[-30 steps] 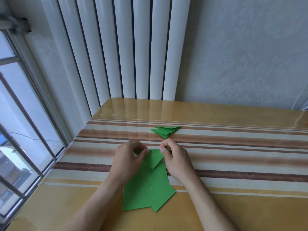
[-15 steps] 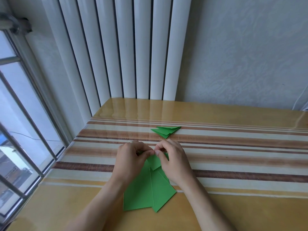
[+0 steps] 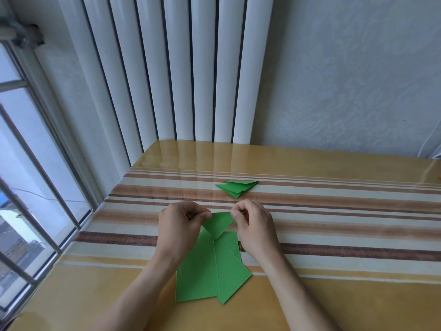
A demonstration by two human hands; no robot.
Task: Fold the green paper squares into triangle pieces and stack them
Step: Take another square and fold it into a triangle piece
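A small green folded triangle piece [image 3: 218, 223] is held just above the table between my two hands. My left hand [image 3: 181, 225] pinches its left corner and my right hand [image 3: 254, 225] pinches its right corner. Its point hangs down toward me. Under it lie flat green paper squares [image 3: 210, 271], overlapping and fanned out on the table's near part. Farther back, a small stack of folded green triangles [image 3: 236, 188] rests on the striped cloth.
The table [image 3: 334, 235] has a glossy striped cover and yellow border. A white ribbed radiator [image 3: 179, 80] stands behind it against the wall. A barred window [image 3: 35, 187] runs along the left edge. A white cord [image 3: 429, 142] hangs at the far right.
My hands had come together over the piece half a second ago; now they have drawn apart, each holding a corner, and the triangle is spread wider between them.
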